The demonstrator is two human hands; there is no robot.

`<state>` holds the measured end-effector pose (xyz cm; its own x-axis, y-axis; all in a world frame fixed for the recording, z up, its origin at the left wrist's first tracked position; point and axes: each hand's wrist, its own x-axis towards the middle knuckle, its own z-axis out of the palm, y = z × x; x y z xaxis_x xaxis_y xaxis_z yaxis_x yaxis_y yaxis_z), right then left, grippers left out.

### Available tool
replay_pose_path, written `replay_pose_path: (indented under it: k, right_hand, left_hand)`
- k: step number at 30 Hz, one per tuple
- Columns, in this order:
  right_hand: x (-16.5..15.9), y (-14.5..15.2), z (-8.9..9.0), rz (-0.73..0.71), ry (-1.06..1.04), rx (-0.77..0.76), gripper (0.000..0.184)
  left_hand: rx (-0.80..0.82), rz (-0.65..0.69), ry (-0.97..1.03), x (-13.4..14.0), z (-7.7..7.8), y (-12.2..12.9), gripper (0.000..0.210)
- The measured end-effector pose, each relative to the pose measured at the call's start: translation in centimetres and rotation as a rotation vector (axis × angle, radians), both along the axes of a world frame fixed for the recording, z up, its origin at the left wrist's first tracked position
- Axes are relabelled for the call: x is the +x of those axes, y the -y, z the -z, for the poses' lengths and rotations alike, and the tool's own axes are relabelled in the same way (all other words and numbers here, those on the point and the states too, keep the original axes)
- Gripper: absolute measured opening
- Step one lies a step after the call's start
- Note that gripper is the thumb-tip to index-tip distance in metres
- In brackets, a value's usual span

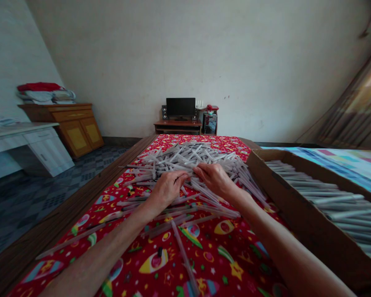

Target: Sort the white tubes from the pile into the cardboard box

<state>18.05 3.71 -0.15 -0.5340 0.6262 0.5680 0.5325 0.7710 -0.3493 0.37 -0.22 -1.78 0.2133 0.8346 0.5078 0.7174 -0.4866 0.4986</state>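
My left hand (168, 187) and my right hand (214, 176) are close together over a heap of translucent plastic tubes (188, 154). Both are closed, and a pale plastic tube (190, 173) runs between their fingertips. A small dark bit shows at the fingers of my left hand; its kind is unclear. More tubes lie loose under my wrists, and a single tube (185, 260) points toward me. A small black piece (160, 251) rests on the red patterned cloth (210, 260) nearer to me.
On the right stands a long cardboard box (284, 206) filled with rows of similar tubes (336, 202). Behind it lies a blue checked cloth (334, 159). A monitor (181, 107) stands by the far wall. A wooden cabinet (77, 130) and white desk (46, 144) are at left.
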Motion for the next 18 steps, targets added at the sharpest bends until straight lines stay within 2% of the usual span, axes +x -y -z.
replay_pose_path:
  k: [2,4,9,10,12,15,18]
  right_hand:
    - [-0.12,-0.04,0.22,0.044,0.025,0.022,0.042]
    - [-0.03,-0.1,0.13,0.032,0.008,-0.041,0.044]
    - [0.56,-0.22,-0.57,-0.182,-0.157,-0.304,0.026]
    - [0.56,-0.22,-0.61,-0.198,-0.157,-0.309,0.023]
    - [0.37,-0.17,-0.49,-0.14,-0.128,-0.247,0.019]
    - [-0.11,-0.01,-0.12,-0.001,-0.07,-0.108,0.033]
    - [-0.29,0.11,0.0,-0.003,-0.059,-0.097,0.038]
  left_hand:
    - [0.003,0.006,-0.009,0.04,0.03,0.01,0.027]
    - [-0.001,0.013,-0.009,0.02,0.02,0.01,0.028]
    - [0.003,0.007,-0.006,-0.02,-0.2,0.07,0.028]
    - [0.002,0.004,-0.01,0.01,-0.25,0.11,0.028]
    - [-0.001,0.004,-0.012,0.08,-0.32,0.17,0.028]
    - [0.0,0.012,-0.003,0.03,-0.2,0.07,0.028]
    - [-0.012,0.004,0.007,-0.23,0.08,-0.22,0.029]
